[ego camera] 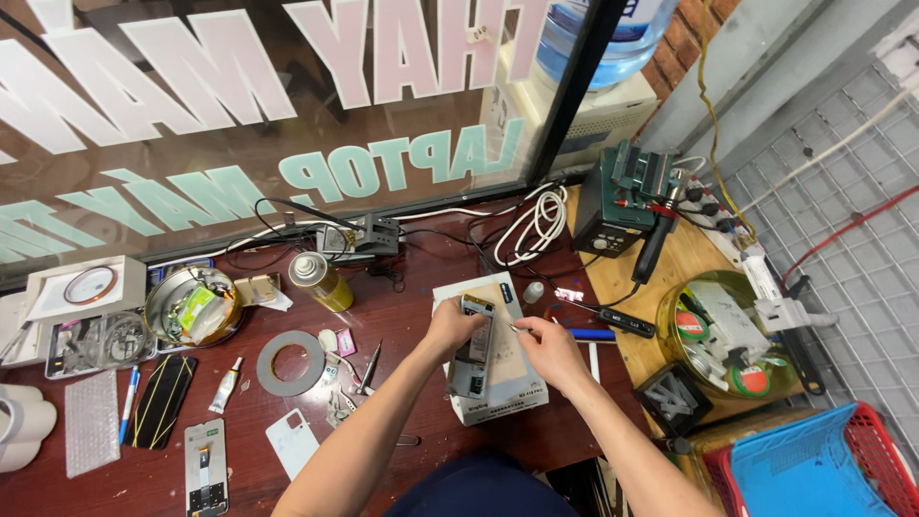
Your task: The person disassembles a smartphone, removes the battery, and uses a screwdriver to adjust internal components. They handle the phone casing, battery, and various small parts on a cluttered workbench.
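The opened phone (472, 347) lies upright along its length on a white box (490, 347) in the middle of the dark red table (402, 316); everything else is placed from that box. The left hand (450, 325) rests on the phone's upper left part, fingers curled down onto its edge and pressing it to the box; the right hand (548, 347) sits just right of the phone, thumb and fingers pinched together on a thin metal tool (520, 330) whose tip points toward the phone's right side; whether the tip touches the phone cannot be told.

Left of the box lie a grey ring of tape (290, 362), a small pair of tweezers (370, 367) and a white phone cover (292, 442); further left a black phone with yellow stripes (161, 401) and a round tin (192, 304) full of odds and ends; up and to the left of the box stands a gold spray can (321, 280). Behind the box a coil of white cable (536, 222) lies by the window; to the right of the box, on a lighter wooden top, stand a dark green soldering station (624, 199) and a green bowl (729, 331) holding tape rolls; at the far lower right is a red basket with a blue liner (814, 469).
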